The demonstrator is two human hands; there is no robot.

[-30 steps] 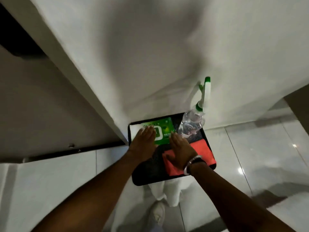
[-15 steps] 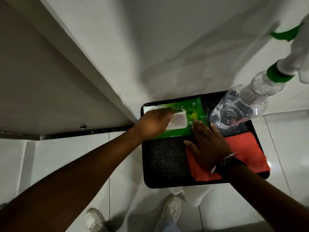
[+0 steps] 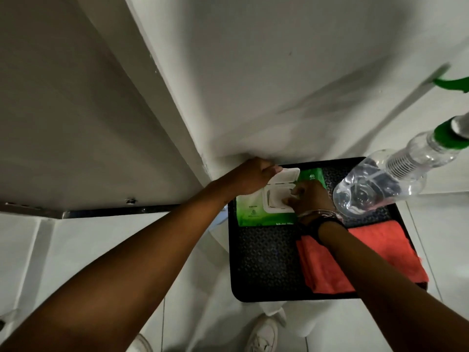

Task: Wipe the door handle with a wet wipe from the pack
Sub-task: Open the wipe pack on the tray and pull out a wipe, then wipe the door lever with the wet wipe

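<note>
A pale wall (image 3: pixel 279 72) fills the far side of my view, meeting a white tiled floor (image 3: pixel 106 240) below. On the floor at the wall's foot lies a black tray (image 3: pixel 264 270) with a textured bottom. At the tray's right stands a clear spray bottle (image 3: pixel 385 184) with a green collar, leaning toward me in the wide view, its top running out of the picture. Near it, on the tray's near right part, lies a folded red cloth (image 3: pixel 319 270), partly under my right forearm. At the far left of the tray lies the green wet wipe pack (image 3: pixel 251 212), flat, its label up.

My left hand (image 3: pixel 251 176) is at the far left edge of the pack, fingers curled around the white flip lid (image 3: pixel 286 175), which it holds swung up and open away from me. Below the lid the white frame of the opening (image 3: pixel 272 199) shows. My right hand (image 3: pixel 309 196), with a bracelet and a dark band at the wrist, lies over the right side of that opening, its fingertips (image 3: pixel 291 199) drawn together at the slot; whether they already pinch a wipe I cannot tell. My white shoes (image 3: pixel 264 334) show at the near edge.
</note>
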